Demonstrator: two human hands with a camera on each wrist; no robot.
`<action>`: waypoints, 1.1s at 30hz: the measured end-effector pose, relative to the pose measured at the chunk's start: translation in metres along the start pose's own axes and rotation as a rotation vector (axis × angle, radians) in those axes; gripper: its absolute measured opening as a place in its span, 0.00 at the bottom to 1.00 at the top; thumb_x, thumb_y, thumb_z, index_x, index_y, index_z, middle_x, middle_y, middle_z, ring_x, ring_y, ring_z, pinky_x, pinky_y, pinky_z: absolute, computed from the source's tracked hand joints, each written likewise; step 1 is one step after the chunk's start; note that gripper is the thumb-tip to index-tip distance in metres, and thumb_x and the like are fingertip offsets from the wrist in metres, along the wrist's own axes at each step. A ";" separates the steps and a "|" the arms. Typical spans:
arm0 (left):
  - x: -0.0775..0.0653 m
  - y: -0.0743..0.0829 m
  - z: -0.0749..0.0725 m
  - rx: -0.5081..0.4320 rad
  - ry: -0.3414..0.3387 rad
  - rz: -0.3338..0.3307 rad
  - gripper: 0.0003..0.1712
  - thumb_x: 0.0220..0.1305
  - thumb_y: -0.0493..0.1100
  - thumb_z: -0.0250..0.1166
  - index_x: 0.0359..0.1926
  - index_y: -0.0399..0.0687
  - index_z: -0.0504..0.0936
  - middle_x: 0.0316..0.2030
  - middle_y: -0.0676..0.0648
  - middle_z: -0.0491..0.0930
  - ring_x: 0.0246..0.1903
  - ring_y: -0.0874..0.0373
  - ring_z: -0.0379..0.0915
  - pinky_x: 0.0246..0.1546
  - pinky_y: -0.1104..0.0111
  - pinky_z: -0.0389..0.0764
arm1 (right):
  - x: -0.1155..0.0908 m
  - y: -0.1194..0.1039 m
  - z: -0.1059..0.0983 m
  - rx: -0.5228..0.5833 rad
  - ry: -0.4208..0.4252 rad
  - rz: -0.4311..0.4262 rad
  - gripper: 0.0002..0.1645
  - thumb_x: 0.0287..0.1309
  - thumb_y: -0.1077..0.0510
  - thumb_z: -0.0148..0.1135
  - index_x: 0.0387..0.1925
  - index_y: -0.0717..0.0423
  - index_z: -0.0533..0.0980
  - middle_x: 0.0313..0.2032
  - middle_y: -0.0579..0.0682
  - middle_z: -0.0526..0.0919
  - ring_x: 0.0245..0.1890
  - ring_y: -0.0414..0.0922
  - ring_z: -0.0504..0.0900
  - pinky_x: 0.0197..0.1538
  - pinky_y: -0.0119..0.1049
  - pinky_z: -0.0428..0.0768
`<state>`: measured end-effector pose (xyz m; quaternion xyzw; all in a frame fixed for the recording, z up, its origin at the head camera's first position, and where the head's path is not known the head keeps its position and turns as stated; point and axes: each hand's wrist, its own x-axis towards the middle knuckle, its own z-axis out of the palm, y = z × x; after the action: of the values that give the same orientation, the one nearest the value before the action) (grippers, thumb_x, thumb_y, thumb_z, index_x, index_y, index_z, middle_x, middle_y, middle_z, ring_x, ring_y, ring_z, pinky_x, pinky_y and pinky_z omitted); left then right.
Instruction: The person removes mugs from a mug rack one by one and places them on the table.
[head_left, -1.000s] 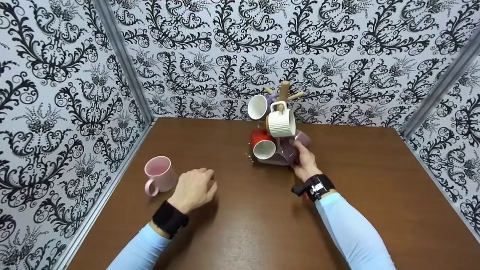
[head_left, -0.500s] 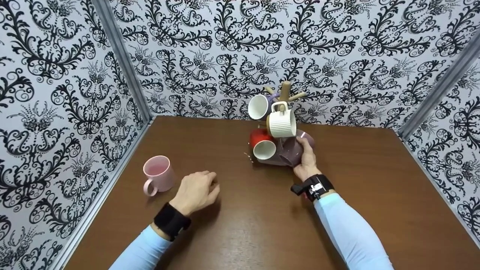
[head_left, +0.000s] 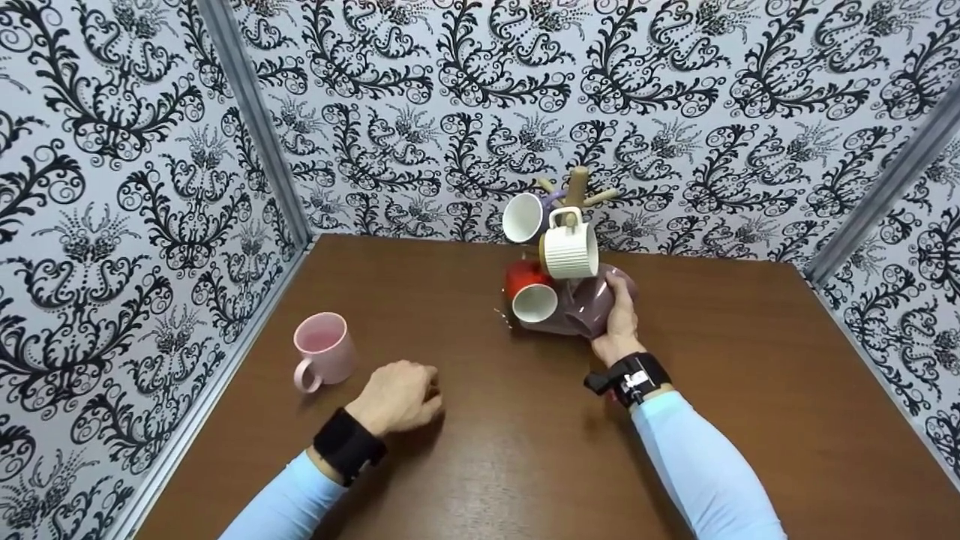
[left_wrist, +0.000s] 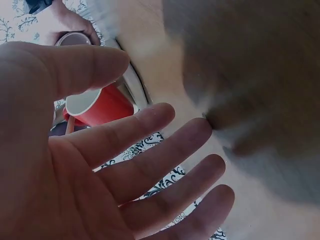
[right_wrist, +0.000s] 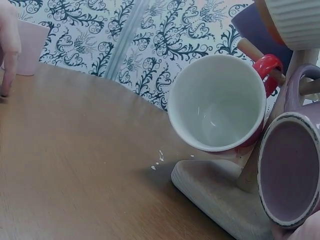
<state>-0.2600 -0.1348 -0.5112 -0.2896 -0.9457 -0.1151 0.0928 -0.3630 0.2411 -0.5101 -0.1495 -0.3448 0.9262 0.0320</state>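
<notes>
My right hand [head_left: 621, 326] grips a mauve mug [head_left: 596, 304] low on the right side of a wooden mug tree [head_left: 577, 187]. Seen from the right wrist, the base of that mauve mug [right_wrist: 289, 172] faces the camera, and its handle loops round a peg. A red mug [head_left: 525, 276] with a white inside hangs just left of it. Above hang a white ribbed mug [head_left: 568, 251] and a purple mug [head_left: 523, 217]. My left hand [head_left: 401, 397] hovers low over the table, fingers relaxed in the left wrist view, holding nothing. Left of it stands a pink mug [head_left: 325, 349].
The brown table [head_left: 495, 450] is bounded by patterned panels [head_left: 420, 112] at the back and sides. The mug tree's wooden base [right_wrist: 210, 192] rests on the table under the hanging mugs. Bare pegs [head_left: 600, 196] stick out near the top of the tree.
My right hand has turned the mauve mug and shifted it slightly rightward, so more of its side shows. The left hand has stayed nearly in place, and the pink mug still stands there.
</notes>
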 end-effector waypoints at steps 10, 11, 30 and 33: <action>0.002 0.002 -0.002 -0.027 -0.042 0.011 0.14 0.55 0.50 0.72 0.23 0.54 0.75 0.20 0.54 0.77 0.26 0.48 0.80 0.24 0.51 0.79 | -0.002 -0.001 -0.003 -0.024 0.011 -0.026 0.25 0.67 0.44 0.65 0.61 0.46 0.73 0.47 0.49 0.88 0.43 0.47 0.89 0.45 0.44 0.88; 0.002 0.002 -0.002 -0.027 -0.043 0.013 0.14 0.55 0.50 0.72 0.23 0.54 0.75 0.20 0.54 0.77 0.26 0.48 0.80 0.24 0.51 0.79 | -0.003 -0.001 -0.003 -0.018 0.010 -0.020 0.26 0.67 0.44 0.65 0.62 0.46 0.73 0.47 0.49 0.88 0.44 0.47 0.89 0.45 0.44 0.88; 0.006 0.004 -0.003 -0.028 -0.048 0.037 0.12 0.55 0.51 0.72 0.27 0.52 0.79 0.22 0.55 0.78 0.26 0.50 0.79 0.26 0.53 0.80 | -0.015 -0.011 -0.007 -0.029 -0.022 -0.067 0.27 0.68 0.44 0.64 0.64 0.47 0.71 0.52 0.51 0.86 0.45 0.48 0.89 0.48 0.44 0.88; 0.006 0.005 -0.003 -0.035 -0.048 0.040 0.11 0.55 0.50 0.72 0.27 0.52 0.80 0.22 0.56 0.78 0.26 0.52 0.79 0.25 0.55 0.80 | -0.015 -0.011 -0.009 -0.016 -0.040 -0.073 0.25 0.69 0.45 0.62 0.63 0.45 0.73 0.52 0.49 0.85 0.46 0.47 0.88 0.47 0.41 0.87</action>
<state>-0.2621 -0.1287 -0.5060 -0.3129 -0.9394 -0.1228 0.0674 -0.3462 0.2525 -0.5059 -0.1186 -0.3577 0.9245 0.0577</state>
